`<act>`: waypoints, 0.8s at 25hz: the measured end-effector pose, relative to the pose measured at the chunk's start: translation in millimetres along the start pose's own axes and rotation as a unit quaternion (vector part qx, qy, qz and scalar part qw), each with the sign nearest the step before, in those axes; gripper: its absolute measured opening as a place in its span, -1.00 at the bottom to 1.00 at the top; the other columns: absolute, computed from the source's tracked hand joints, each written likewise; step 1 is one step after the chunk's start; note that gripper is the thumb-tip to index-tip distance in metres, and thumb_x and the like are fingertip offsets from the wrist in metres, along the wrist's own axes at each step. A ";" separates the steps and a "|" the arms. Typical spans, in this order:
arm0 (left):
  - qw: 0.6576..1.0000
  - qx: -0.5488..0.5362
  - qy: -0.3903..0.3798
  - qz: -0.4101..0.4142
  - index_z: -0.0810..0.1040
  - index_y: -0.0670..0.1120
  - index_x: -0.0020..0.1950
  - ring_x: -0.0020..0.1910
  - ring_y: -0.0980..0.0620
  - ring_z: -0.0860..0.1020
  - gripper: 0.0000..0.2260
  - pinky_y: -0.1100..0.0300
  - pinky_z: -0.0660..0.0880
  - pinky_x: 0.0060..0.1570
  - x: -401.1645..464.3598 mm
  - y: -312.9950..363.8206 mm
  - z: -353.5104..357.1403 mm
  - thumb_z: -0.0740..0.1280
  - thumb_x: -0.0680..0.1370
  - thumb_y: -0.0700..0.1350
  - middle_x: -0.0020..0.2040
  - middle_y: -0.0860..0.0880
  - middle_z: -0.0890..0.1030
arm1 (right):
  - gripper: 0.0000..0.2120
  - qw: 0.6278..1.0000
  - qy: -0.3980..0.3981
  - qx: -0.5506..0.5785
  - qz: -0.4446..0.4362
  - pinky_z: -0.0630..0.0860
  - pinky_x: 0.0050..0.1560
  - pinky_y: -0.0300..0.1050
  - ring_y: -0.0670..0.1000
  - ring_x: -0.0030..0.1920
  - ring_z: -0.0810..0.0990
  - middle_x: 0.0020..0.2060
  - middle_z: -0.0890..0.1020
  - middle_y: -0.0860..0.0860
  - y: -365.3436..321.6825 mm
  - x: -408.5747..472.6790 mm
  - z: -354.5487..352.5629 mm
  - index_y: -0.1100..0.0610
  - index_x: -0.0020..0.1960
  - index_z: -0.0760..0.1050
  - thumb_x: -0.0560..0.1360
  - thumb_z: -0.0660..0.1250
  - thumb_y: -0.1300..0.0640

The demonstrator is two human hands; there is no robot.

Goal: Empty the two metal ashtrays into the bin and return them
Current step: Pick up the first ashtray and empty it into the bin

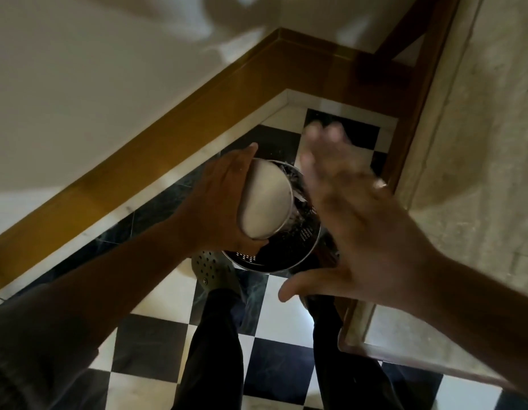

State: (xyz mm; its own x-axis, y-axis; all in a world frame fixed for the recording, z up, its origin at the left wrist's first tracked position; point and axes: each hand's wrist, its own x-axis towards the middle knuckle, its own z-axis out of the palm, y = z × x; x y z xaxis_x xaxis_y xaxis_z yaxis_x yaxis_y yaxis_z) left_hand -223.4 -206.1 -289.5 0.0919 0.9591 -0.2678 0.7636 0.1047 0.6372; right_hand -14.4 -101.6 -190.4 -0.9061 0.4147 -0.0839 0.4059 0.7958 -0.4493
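My left hand point(220, 202) grips a round metal ashtray point(267, 199) tipped on its side, its flat pale underside facing me, directly over a perforated metal bin point(304, 253) on the floor. The ashtray's open side faces away and down, so its contents are hidden. My right hand point(354, 220) hovers just right of the ashtray, above the bin, flat with fingers spread and blurred by motion; it holds nothing. A ring shows on one finger. Only one ashtray is in view.
The bin stands on a black-and-white checkered floor in a corner edged by a wooden skirting board point(168, 143). A stone-topped table point(475, 173) with a wooden frame fills the right side. My legs and a perforated shoe point(211, 269) stand just before the bin.
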 end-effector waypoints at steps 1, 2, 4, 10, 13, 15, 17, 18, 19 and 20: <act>1.000 0.002 0.001 0.003 0.07 -0.26 0.56 0.41 -0.23 0.34 0.20 -0.18 0.37 0.33 1.9 1.2 -3.9 0.45 0.17 0.39 0.49 -0.29 0.35 | 0.14 0.999 0.032 0.005 0.000 -0.04 0.56 0.13 0.18 0.55 -0.07 0.53 0.06 0.34 -0.5 0.9 -6.8 0.39 0.48 0.03 0.34 0.16 -0.54; 1.000 -0.001 0.005 0.006 0.08 -0.27 0.57 0.42 -0.22 0.34 0.20 -0.17 0.37 0.33 5.1 4.2 -7.2 0.47 0.17 0.38 0.49 -0.27 0.35 | 0.16 1.000 0.030 -0.002 -0.003 -0.05 0.56 0.14 0.18 0.54 -0.07 0.53 0.07 0.34 -1.0 1.0 -4.8 0.39 0.49 0.02 0.33 0.16 -0.54; 1.000 -0.010 0.022 0.020 0.14 -0.29 0.54 0.39 -0.22 0.38 0.17 -0.14 0.36 0.34 9.8 9.2 -10.5 0.50 0.17 0.35 0.45 -0.28 0.39 | 0.20 0.995 -0.085 -0.035 -0.029 -0.02 0.55 0.24 0.25 0.56 -0.08 0.55 0.03 0.31 -2.5 1.9 18.3 0.32 0.53 0.00 0.28 0.16 -0.57; 0.998 -0.002 0.008 0.063 0.24 -0.31 0.48 0.33 -0.18 0.44 0.07 0.02 0.37 0.35 -2.8 5.1 3.3 0.49 0.23 0.35 0.39 -0.29 0.46 | -0.07 0.984 -0.141 -0.092 -0.052 0.18 0.43 0.25 0.34 0.51 0.19 0.50 0.27 0.29 4.5 -3.2 62.9 0.29 0.48 0.27 0.33 0.48 -0.22; 0.998 -0.061 0.004 0.018 0.25 -0.24 0.51 0.33 0.00 0.42 0.06 0.30 0.34 0.29 -0.6 12.1 -0.8 0.55 0.22 0.30 0.41 -0.18 0.44 | -0.40 0.994 -0.073 -0.065 -0.046 0.32 0.32 0.10 0.35 0.45 0.33 0.43 0.41 0.30 12.7 -4.1 65.8 0.31 0.40 0.41 0.42 0.45 0.11; 0.984 -0.162 -0.024 -0.067 0.25 -0.08 0.52 0.29 0.07 0.44 0.01 0.38 0.40 0.17 1.9 13.9 -8.1 0.53 0.20 0.30 0.41 -0.08 0.44 | -0.45 0.997 -0.071 0.037 -0.007 0.44 0.30 0.08 0.29 0.41 0.41 0.38 0.47 0.28 18.2 -7.8 65.0 0.29 0.38 0.42 0.44 0.44 0.17; 0.915 -0.341 -0.036 -0.214 0.33 0.05 0.41 0.21 0.05 0.54 -0.19 0.30 0.55 -0.01 1.4 16.7 -16.4 0.46 0.24 0.29 0.32 -0.01 0.49 | -0.50 0.973 -0.065 0.195 0.108 0.51 0.25 -0.13 0.11 0.27 0.52 0.26 0.54 0.15 16.8 -8.1 61.2 0.22 0.35 0.45 0.45 0.45 0.15; 0.866 -0.417 -0.021 -0.274 0.38 0.07 0.32 0.19 0.02 0.57 -0.33 0.26 0.57 -0.05 0.8 18.3 -17.5 0.43 0.30 0.30 0.26 0.00 0.52 | -0.60 0.946 -0.053 0.263 0.181 0.48 0.17 -0.33 0.00 0.14 0.53 0.13 0.55 0.04 13.7 -6.2 59.6 0.17 0.28 0.49 0.47 0.44 0.13; 0.828 -0.460 0.001 -0.320 0.42 0.06 0.26 0.19 -0.03 0.58 -0.44 0.24 0.57 -0.05 -0.4 19.8 -16.9 0.36 0.38 0.33 0.22 -0.01 0.55 | -0.72 0.922 -0.052 0.296 0.243 0.42 0.04 -0.47 -0.09 0.02 0.50 -0.01 0.53 -0.07 9.2 -3.7 61.1 0.11 0.19 0.51 0.50 0.41 0.10; 0.797 -0.486 0.018 -0.359 0.44 0.04 0.26 0.21 -0.07 0.58 -0.46 0.19 0.56 -0.02 -0.6 21.5 -15.3 0.30 0.43 0.35 0.22 -0.03 0.57 | -0.84 0.903 -0.054 0.310 0.294 0.39 -0.06 -0.49 -0.13 -0.07 0.47 -0.12 0.49 -0.15 5.8 -1.0 65.6 0.06 0.10 0.50 0.53 0.37 0.08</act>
State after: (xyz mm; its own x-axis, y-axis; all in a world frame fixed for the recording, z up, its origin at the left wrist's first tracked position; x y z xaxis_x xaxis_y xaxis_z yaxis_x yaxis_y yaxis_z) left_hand -216.8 -200.4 -264.6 -0.1775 0.5656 -0.8054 -0.2460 0.7669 0.5927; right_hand -19.0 -126.4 -251.3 -0.5762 0.6131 -0.5404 0.7049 0.0383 -0.7083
